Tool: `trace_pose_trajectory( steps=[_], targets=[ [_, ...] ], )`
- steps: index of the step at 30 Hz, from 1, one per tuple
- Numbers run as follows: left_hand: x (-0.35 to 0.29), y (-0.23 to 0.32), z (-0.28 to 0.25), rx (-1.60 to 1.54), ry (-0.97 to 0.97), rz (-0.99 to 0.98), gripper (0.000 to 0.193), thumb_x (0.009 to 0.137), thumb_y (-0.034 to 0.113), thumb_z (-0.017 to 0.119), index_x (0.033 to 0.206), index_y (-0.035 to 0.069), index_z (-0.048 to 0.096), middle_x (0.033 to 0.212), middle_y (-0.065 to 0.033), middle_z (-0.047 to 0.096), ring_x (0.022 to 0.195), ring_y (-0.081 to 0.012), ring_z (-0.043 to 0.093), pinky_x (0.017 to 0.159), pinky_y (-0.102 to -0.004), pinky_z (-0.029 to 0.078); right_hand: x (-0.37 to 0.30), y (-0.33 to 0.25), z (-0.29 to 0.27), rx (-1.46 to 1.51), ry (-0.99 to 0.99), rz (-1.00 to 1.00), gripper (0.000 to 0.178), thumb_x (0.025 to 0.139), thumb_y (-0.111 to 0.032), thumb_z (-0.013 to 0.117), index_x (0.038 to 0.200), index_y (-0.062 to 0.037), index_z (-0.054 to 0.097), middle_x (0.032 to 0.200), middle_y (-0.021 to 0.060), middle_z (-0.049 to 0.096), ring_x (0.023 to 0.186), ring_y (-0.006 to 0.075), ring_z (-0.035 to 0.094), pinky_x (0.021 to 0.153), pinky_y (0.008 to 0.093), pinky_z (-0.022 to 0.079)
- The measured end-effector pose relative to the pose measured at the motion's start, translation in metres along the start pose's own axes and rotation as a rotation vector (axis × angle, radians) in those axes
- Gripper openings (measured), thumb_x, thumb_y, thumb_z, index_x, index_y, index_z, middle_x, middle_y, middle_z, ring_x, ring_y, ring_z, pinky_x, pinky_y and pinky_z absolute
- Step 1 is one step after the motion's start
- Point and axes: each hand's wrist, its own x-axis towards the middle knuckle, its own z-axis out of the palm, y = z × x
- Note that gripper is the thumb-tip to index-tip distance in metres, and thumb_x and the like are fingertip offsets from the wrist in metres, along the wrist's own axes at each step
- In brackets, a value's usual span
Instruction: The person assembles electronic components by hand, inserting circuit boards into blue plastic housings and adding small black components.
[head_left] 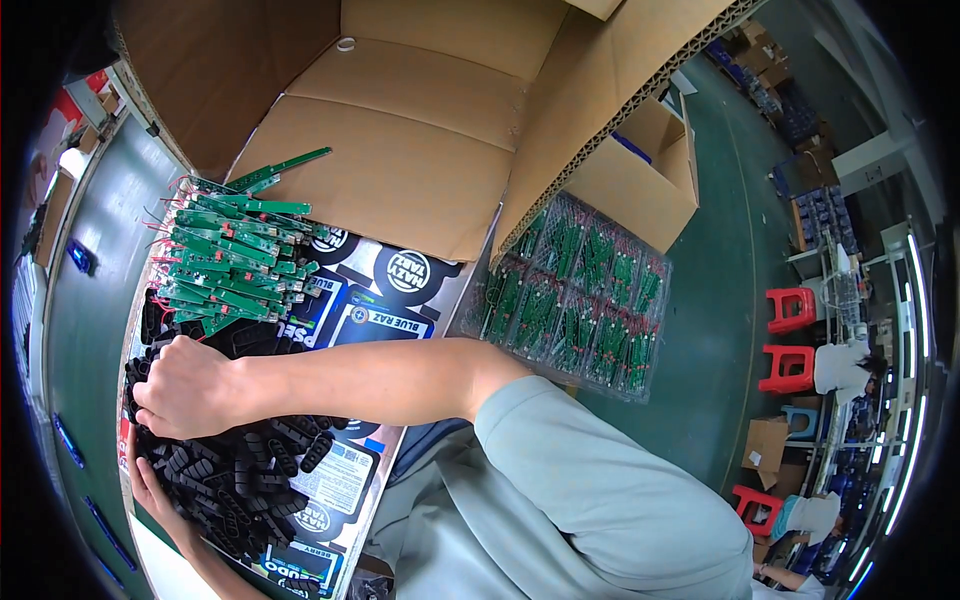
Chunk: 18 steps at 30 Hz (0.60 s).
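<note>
- Holding its fingers folded inward, the right hand is resting over the loose heap, back facing up; I'm not able to tell whether its fingertips are gripping a piece.
- Small black pieces are lying around and below that grip, overlapping at all angles; handling seems to be calling for separating one from its neighbours before lifting, judging by the tangle.
- The left hand is showing partly, just below the grip at the heap's outer edge; its hold is staying unclear to me. Serving as a guard, it would be keeping pieces off the edge.
- Printed sheets are lying under the heap, to the lower right of the grip.
- Green circuit boards are piling up just above the grip, their thin red wires poking out on the left; keeping the knuckles and wrist clear would be sparing those wires, I'm thinking.
- A big cardboard box is standing open beyond the boards, farther from the grip.
- Clear trays are holding more green boards well to the grip's right, past the forearm.
- Red stools are standing far across the room.
</note>
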Motion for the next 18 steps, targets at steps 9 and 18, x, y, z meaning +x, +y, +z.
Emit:
trace_pose_trajectory(
  steps=[9, 18],
  targets=[
    [-0.003, 0.003, -0.005, 0.084, 0.006, 0.017, 0.051, 0.113, 0.03, 0.038, 0.147, -0.005, 0.053, 0.148, -0.016, 0.056, 0.138, -0.026, 0.05, 0.121, -0.0391, 0.031, 0.001, -0.002, 0.003, 0.007, -0.036, -0.029, 0.035, 0.088, -0.029, 0.065, 0.068, -0.0003, 0.067, 0.058, 0.0181, 0.064, 0.057, 0.0362, 0.068, 0.06, 0.0465, 0.055],
    [0.0, -0.003, 0.003, -0.013, 0.001, -0.038, 0.051, 0.113, 0.031, 0.038, 0.148, -0.004, 0.053, 0.149, -0.0154, 0.055, 0.138, -0.025, 0.05, 0.121, -0.0389, 0.031, -0.004, 0.002, 0.002, -0.014, -0.058, -0.006, 0.034, 0.088, -0.029, 0.066, 0.071, 0.0001, 0.068, 0.058, 0.018, 0.065, 0.058, 0.0364, 0.069, 0.062, 0.0466, 0.056]
  ],
)
